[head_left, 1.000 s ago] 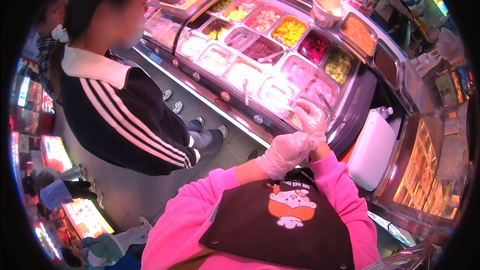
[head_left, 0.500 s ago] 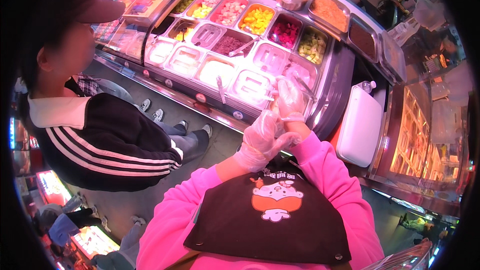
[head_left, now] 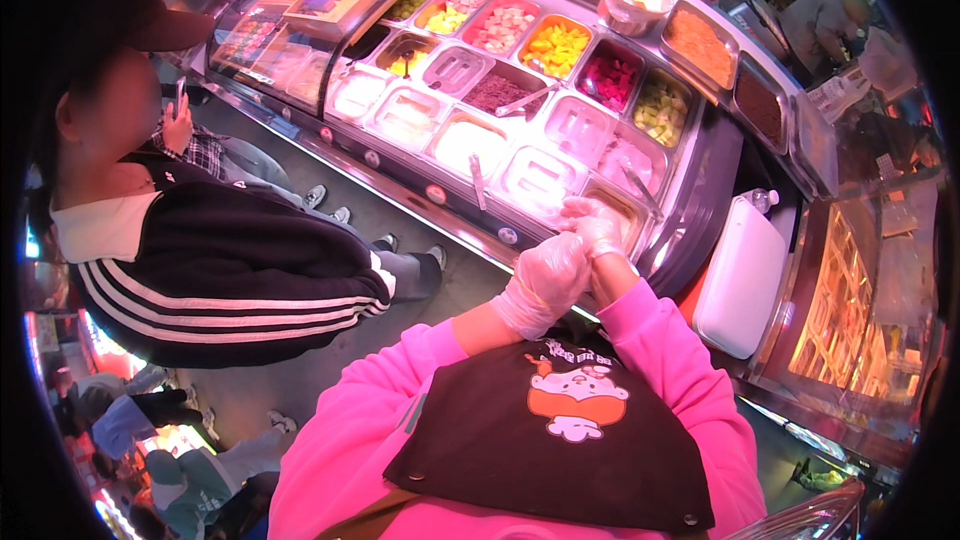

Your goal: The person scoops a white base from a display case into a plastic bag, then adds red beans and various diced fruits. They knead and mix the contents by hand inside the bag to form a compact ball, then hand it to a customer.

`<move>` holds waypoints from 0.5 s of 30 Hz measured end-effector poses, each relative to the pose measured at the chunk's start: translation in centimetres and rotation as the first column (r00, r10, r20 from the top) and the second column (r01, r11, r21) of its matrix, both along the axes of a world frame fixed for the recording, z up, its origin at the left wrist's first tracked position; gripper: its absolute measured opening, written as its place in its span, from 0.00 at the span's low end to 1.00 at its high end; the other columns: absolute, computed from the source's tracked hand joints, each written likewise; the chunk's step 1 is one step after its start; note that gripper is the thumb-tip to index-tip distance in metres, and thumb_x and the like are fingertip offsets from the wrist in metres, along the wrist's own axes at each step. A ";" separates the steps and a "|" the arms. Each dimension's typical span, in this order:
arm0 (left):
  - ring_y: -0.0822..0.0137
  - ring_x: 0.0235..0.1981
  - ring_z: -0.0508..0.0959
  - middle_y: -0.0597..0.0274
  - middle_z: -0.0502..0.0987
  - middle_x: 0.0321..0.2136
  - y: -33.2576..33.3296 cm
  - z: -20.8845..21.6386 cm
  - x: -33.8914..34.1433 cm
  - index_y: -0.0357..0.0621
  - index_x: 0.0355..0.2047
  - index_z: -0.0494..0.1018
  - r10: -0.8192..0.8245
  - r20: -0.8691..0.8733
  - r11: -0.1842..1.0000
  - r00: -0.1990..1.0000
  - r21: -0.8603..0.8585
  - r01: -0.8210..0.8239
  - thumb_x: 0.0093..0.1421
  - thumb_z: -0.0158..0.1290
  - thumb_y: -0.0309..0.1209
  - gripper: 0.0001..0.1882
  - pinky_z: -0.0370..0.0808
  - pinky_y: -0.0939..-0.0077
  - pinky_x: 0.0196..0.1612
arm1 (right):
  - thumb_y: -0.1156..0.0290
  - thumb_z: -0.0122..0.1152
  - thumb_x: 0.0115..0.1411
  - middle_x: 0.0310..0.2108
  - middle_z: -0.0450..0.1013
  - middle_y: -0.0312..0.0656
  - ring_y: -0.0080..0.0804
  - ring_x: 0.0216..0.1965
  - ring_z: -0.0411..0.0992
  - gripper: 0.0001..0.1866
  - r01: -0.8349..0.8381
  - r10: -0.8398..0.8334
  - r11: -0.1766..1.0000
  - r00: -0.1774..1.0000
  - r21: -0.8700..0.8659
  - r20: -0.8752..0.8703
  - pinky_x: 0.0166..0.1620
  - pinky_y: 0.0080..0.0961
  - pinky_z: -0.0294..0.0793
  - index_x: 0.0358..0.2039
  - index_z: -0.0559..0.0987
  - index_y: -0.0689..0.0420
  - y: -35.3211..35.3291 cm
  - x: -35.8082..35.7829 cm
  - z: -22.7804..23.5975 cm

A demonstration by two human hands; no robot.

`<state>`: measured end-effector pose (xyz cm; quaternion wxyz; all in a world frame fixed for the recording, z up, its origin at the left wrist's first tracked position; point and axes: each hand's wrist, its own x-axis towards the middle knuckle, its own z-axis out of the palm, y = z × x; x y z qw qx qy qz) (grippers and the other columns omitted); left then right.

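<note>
step: glove adjusting, probably | gloves (head_left: 537, 298): worn, just right of frame centre | left hand (head_left: 552, 268): curled against right, grip unclear | right hand (head_left: 596, 228): fingers bent, hold unclear | next: likely calls for parting hands

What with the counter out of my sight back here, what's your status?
Left hand overlaps right hand at the wrist, any grip hidden. Clear gloves on both. Possible obstacle: lidded tray close beyond.
</note>
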<state>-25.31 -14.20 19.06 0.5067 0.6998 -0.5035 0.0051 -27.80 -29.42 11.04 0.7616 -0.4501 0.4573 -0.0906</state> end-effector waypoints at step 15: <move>0.52 0.29 0.82 0.54 0.78 0.28 0.4 0.1 0.5 0.41 0.41 0.76 -0.002 0.054 0.990 0.999 -0.142 0.010 0.57 0.57 0.19 0.11 0.79 0.62 0.33 | 0.54 0.65 0.65 0.31 0.80 0.47 0.39 0.36 0.80 0.20 -0.498 0.491 0.851 0.867 0.164 0.087 0.41 0.32 0.80 0.34 0.83 0.61 1.9 0.6 3.5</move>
